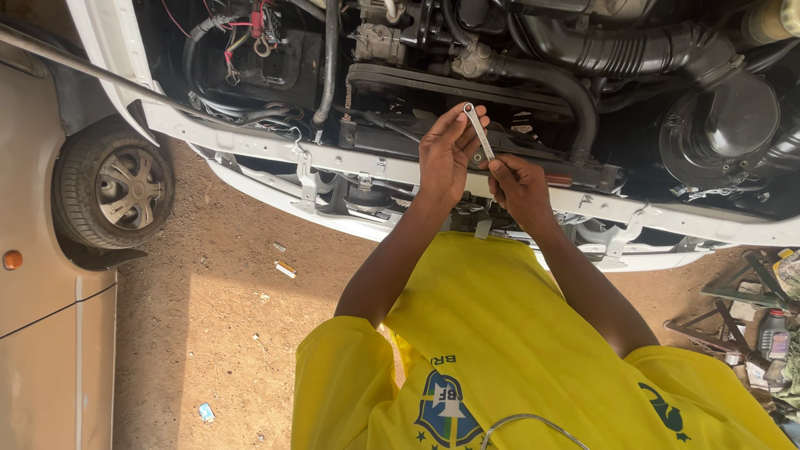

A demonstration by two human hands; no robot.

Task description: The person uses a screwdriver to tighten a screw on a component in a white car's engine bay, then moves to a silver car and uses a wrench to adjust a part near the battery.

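I lean over the open engine bay of a white car (pixel 250 142). Both hands hold a small silver ring spanner (pixel 478 132) above the front crossmember (pixel 383 167). My left hand (pixel 444 158) pinches the spanner's upper ring end with its fingertips. My right hand (pixel 518 187) grips the lower end of the shaft. The spanner stands nearly upright, tilted slightly left, in front of a black engine cover (pixel 450 83). My yellow shirt (pixel 492 333) fills the bottom of the view.
Black hoses (pixel 633 50), an air filter housing (pixel 721 129) and red wiring (pixel 250 33) crowd the bay. Another vehicle's wheel (pixel 112 187) stands at the left on reddish dirt (pixel 225 333). Bottles and metal scrap (pixel 767 333) lie at the right.
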